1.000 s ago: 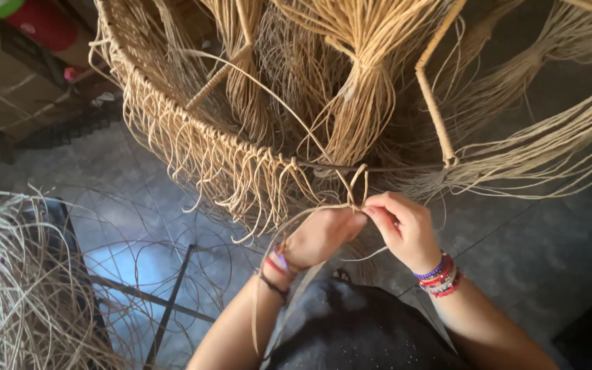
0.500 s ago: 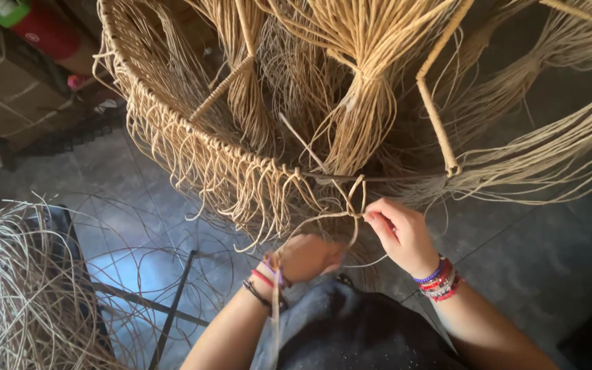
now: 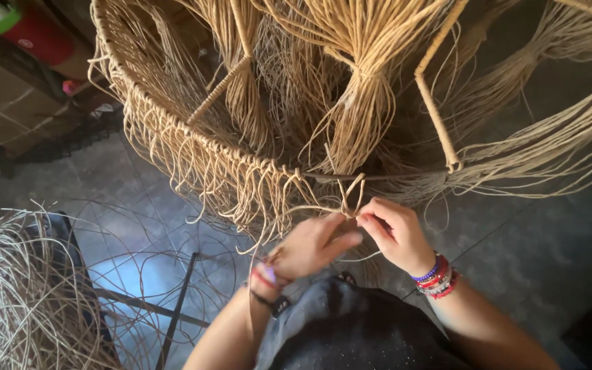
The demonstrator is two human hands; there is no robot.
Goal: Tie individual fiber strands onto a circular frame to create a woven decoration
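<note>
Right hand grip pinches the strand loop at the rim; left hand grip holds the strand tail just beside. Best kept taut, snug against neighbouring knots.

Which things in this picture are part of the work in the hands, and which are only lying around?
In use:
- left hand, at the strand
- right hand, pinching the strand
- looped wicker strand
- round frame rim
- hanging wicker bundles

Lying about:
- loose wicker pile
- red cylinder
- cardboard boxes
</note>
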